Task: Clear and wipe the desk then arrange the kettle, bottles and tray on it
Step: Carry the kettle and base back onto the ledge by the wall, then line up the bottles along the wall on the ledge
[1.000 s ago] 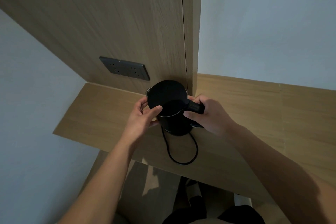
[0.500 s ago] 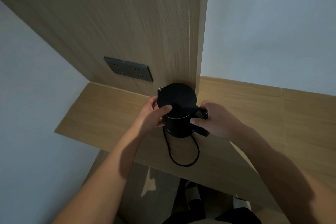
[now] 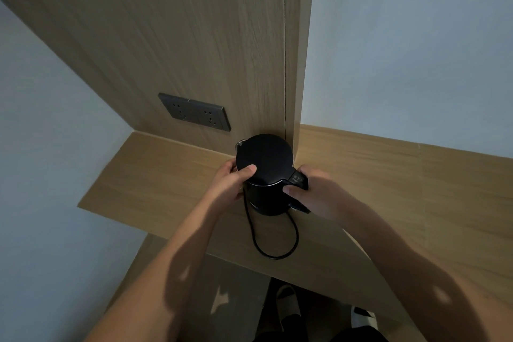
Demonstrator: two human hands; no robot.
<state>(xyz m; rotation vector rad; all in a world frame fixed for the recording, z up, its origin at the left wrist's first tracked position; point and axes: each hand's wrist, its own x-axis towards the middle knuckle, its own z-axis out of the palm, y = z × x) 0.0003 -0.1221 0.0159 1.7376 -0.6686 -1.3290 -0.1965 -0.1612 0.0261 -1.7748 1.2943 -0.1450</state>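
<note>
Head view: a black kettle (image 3: pixel 265 173) is seen standing upright on the wooden desk (image 3: pixel 155 175), close to the vertical wooden panel (image 3: pixel 194 36) and a little above the centre of the picture. The kettle is held from two sides. The left hand (image 3: pixel 229 184) is placed at 9 o'clock of the kettle, with the fingers curled around the body and the thumb laid flat on the lid; it is closed on the kettle. The right hand (image 3: pixel 319 191) is placed at 3 o'clock and is wrapped around the handle (image 3: pixel 298 179), the thumb pointing toward the kettle body. Both forearms are stretched forward from the lower edge of the picture and are brought together at the kettle. A black cord (image 3: pixel 274 247) is seen at 6 o'clock of the kettle, lying in a loop on the desk near its front edge. A grey double socket (image 3: pixel 194 111) is fixed on the panel at 10 o'clock of the kettle, well apart from it.
</note>
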